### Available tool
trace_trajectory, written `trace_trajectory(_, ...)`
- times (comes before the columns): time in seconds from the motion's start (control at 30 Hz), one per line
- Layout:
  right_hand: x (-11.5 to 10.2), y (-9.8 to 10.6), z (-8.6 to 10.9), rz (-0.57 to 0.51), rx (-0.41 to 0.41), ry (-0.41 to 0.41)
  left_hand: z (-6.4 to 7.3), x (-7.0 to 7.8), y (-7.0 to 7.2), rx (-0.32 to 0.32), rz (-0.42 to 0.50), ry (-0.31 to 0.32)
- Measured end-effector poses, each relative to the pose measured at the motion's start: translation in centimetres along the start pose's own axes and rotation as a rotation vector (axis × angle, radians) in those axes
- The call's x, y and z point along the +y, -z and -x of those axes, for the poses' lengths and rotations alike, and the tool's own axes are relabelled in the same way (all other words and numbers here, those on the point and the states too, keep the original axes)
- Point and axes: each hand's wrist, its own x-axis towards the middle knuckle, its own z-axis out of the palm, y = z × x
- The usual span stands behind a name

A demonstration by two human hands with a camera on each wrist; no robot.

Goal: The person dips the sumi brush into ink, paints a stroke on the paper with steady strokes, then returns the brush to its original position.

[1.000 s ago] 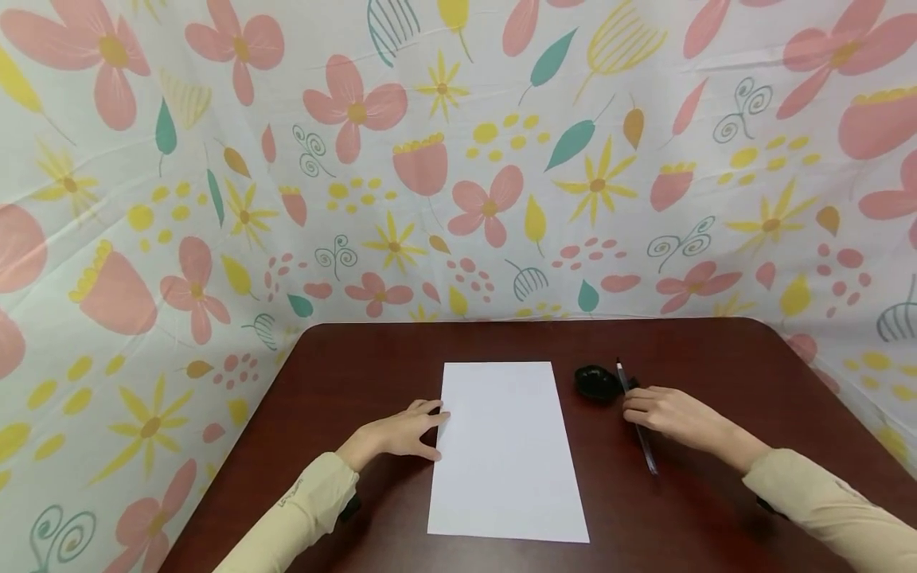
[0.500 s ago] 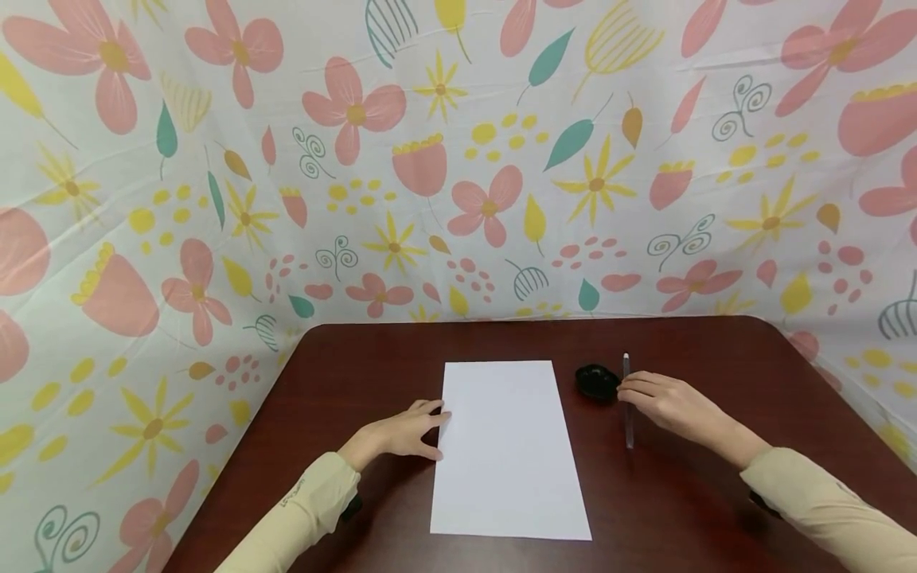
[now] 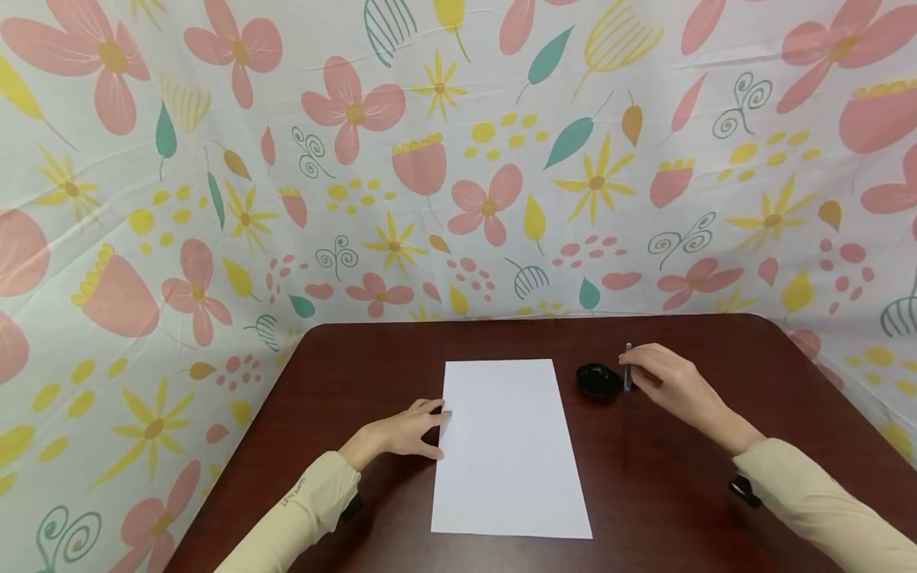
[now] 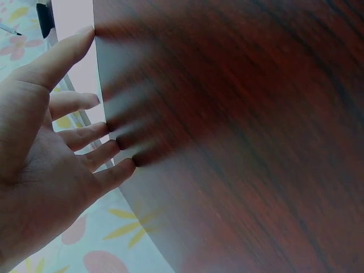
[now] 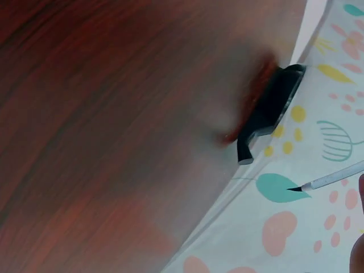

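A slim paintbrush [image 3: 627, 368] with a dark pointed tip is pinched in my right hand [image 3: 677, 386]. In the right wrist view the brush [image 5: 335, 175] shows a pale handle, and only a bit of the fingers [image 5: 357, 244] enters at the right edge. Beside it on the table sits a small black dish [image 3: 597, 382] with a short handle, also in profile as the dish [image 5: 273, 105]. My left hand [image 3: 397, 434] has its fingers spread, fingertips resting at the left edge of a blank white sheet of paper [image 3: 509, 454]. The left wrist view shows that hand [image 4: 57, 153] palm side, touching the edge.
The dark red-brown wooden table [image 3: 358, 366] has rounded far corners. A white cloth with flower prints [image 3: 494, 159] hangs close behind it and along both sides. Black straps or devices [image 3: 745, 489] show under the sleeve cuffs.
My right hand has lifted the brush and turned it from slanting to nearly upright beside the dish, with the wrist raised. The left hand stays at the paper's edge.
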Motion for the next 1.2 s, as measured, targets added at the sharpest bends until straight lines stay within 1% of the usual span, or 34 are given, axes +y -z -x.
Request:
trace_trajectory(0.1, -0.1, -0.1, -0.2, -0.020, 0.020, -0.041, 0.1, 0.1, 0.1, -0.003, 0.014, 0.000)
trace_trajectory(0.3, -0.4, -0.5, -0.2, -0.021, 0.063, -0.140, 0.1, 0.2, 0.0, -0.007, 0.021, -0.001)
trace_trajectory(0.43, -0.5, -0.8, -0.6, -0.038, 0.108, -0.156, 0.1, 0.2, -0.2, -0.005, 0.015, -0.010)
trace_trajectory(0.63, -0.6, -1.0, -1.0, -0.080, 0.154, -0.191, 0.1, 0.3, 0.1, -0.012, 0.035, -0.007)
trace_trajectory(0.83, -0.6, -1.1, -1.2, -0.089, 0.167, -0.242, 0.2, 0.3, 0.1, -0.010, 0.033, 0.000)
trace_trajectory(1.03, -0.3, -1.3, -1.1, -0.139, 0.180, -0.317, 0.1, 0.2, 0.1, -0.009, 0.030, 0.009)
trace_trajectory(1.13, -0.1, -1.5, -0.9, -0.159, 0.186, -0.337, 0.0, 0.2, 0.1, -0.011, 0.017, 0.019)
trace_trajectory(1.2, 0.4, -1.9, -0.4, -0.177, 0.200, -0.334, -0.1, 0.2, 0.1, -0.014, 0.012, 0.021)
